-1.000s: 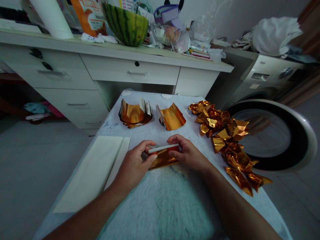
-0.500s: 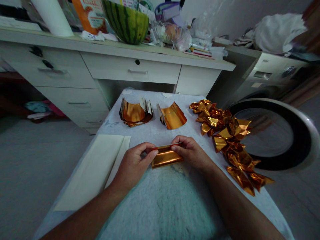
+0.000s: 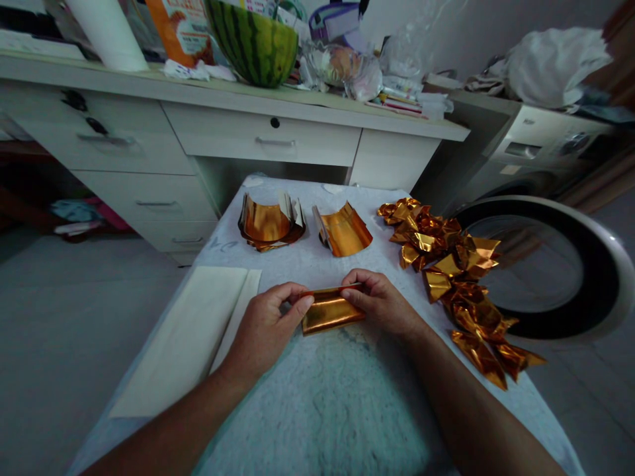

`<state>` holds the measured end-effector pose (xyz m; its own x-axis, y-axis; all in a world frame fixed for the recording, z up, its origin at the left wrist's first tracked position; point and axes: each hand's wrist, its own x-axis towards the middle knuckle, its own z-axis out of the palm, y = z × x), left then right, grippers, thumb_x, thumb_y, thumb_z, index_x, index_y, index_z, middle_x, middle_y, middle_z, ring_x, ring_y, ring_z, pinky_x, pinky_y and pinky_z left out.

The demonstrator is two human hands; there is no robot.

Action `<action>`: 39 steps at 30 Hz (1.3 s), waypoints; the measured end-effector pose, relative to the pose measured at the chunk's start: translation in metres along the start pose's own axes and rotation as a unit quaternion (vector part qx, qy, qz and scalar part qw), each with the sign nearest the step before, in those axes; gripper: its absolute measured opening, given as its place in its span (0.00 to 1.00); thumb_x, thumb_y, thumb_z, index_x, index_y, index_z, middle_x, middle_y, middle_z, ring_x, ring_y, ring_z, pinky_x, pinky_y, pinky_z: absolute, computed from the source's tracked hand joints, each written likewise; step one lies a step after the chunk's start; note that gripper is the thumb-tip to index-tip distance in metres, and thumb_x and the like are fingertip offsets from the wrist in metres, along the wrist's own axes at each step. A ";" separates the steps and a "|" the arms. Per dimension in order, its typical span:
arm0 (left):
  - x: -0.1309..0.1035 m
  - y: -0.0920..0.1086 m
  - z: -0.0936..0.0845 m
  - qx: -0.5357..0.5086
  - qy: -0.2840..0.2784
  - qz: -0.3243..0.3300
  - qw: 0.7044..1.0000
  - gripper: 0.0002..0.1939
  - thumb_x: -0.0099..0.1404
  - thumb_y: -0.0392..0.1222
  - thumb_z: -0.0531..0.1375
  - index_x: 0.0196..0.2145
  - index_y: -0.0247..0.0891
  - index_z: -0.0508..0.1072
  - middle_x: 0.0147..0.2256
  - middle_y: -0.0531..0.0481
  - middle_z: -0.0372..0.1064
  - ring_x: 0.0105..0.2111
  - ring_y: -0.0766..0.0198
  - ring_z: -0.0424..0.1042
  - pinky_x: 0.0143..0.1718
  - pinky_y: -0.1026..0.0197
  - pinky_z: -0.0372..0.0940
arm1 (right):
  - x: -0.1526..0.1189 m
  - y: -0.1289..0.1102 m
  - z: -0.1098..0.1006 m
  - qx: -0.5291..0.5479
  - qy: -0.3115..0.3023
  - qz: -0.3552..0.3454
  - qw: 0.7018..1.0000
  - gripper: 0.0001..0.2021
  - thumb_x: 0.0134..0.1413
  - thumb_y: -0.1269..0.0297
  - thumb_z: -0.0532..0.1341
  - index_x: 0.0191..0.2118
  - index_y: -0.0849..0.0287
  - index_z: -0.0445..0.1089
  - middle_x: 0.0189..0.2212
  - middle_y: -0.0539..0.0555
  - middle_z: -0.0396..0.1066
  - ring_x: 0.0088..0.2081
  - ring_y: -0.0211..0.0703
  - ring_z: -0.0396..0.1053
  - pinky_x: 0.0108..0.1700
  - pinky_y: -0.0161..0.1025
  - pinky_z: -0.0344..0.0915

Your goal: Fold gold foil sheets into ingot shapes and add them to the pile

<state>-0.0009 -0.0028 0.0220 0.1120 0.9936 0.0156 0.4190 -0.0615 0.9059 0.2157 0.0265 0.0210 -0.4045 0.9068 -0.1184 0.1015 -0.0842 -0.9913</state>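
Observation:
A small gold foil sheet (image 3: 331, 313) with a folded upper edge is held between both hands over the cloth-covered table (image 3: 317, 410). My left hand (image 3: 272, 322) pinches its left end between thumb and fingers. Its right end is in the grip of my right hand (image 3: 381, 304). Beyond them lie a curved stack of gold sheets (image 3: 268, 223) and a smaller curved gold stack (image 3: 346, 230). Folded gold foil pieces (image 3: 459, 264) form a long pile along the right side. Pale paper sheets (image 3: 183, 337) lie flat at the left.
A white desk with drawers (image 3: 258, 135) stands behind the table, with half a watermelon (image 3: 253, 46) and plastic bags on top. At the right, a washing machine's round door (image 3: 600, 277) hangs open beside the table.

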 end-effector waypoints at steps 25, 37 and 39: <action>0.001 -0.001 0.001 0.042 -0.005 0.016 0.999 0.12 0.64 0.47 0.56 0.32 0.40 0.76 0.28 0.53 0.74 0.31 0.61 0.72 0.34 0.61 0.63 | 0.002 0.006 0.002 0.023 -0.005 0.019 1.000 0.16 0.51 0.51 0.66 0.33 0.58 0.65 0.20 0.43 0.60 0.20 0.31 0.53 0.22 0.31 0.47; 0.000 -0.001 0.001 0.085 -0.007 0.013 0.996 0.09 0.64 0.44 0.54 0.30 0.40 0.71 0.26 0.54 0.69 0.29 0.62 0.69 0.33 0.60 0.60 | 0.003 0.005 0.005 -0.014 0.008 0.017 1.000 0.13 0.52 0.54 0.64 0.31 0.58 0.64 0.20 0.44 0.60 0.20 0.31 0.55 0.22 0.31 0.49; 0.001 -0.001 0.001 0.101 -0.007 0.017 0.995 0.09 0.64 0.44 0.54 0.30 0.40 0.71 0.28 0.53 0.70 0.31 0.60 0.70 0.35 0.59 0.61 | 0.003 0.006 0.003 -0.041 0.027 0.010 0.999 0.12 0.53 0.55 0.63 0.31 0.58 0.65 0.20 0.44 0.60 0.21 0.32 0.55 0.23 0.32 0.50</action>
<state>-0.0009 -0.0022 0.0204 0.1413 0.9892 0.0378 0.5869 -0.1144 0.8015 0.2118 0.0277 0.0145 -0.3531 0.9261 -0.1329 0.1835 -0.0707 -0.9805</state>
